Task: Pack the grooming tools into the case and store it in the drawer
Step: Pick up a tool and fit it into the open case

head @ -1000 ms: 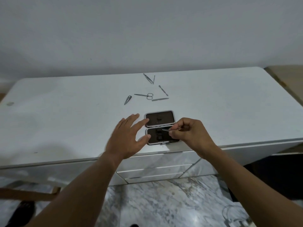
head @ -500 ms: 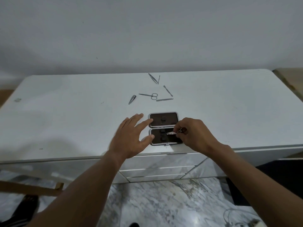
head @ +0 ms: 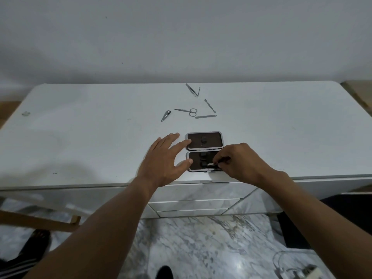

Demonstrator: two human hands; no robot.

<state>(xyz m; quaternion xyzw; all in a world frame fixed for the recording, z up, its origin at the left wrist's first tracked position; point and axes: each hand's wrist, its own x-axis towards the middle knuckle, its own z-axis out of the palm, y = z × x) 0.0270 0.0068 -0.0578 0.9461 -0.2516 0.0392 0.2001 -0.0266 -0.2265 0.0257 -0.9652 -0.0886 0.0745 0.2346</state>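
Tool point(head: 213, 164) crosswise (tip leftward) over case point(head: 194, 164)

A home room, likely a bedroom: a white glossy dresser point(head: 80, 150) stands against a bare white wall point(head: 181, 37), its drawers point(head: 193, 204) mirroring the marble-patterned floor point(head: 201, 248) below it.

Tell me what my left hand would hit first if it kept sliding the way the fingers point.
The left hand points up and right; its fingertips already touch the open case at the far half's left edge. Going straight on, it would push that half first. Scissors lie farther back, probably off the line.
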